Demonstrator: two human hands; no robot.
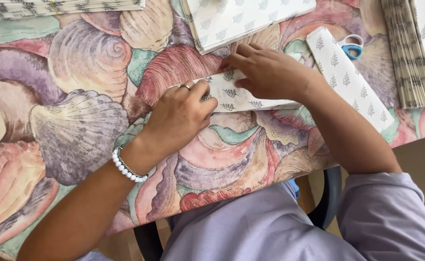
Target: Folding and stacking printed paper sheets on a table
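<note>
A strip of white paper with small grey tree prints [236, 96] lies folded on a table covered by a cloth with large seashell patterns [77, 96]. My left hand [181, 116], with a ring and a white bead bracelet, pinches the paper's left end. My right hand [265, 70] presses flat on the strip's upper edge, fingers pointing left. Both hands touch the same piece.
A folded strip of the same paper [350, 79] lies to the right, with blue-handled scissors [351, 47] at its top. Stacks of printed sheets sit at the top middle [241, 19], top left [52, 7] and far right [413, 53]. The table edge runs close to my lap.
</note>
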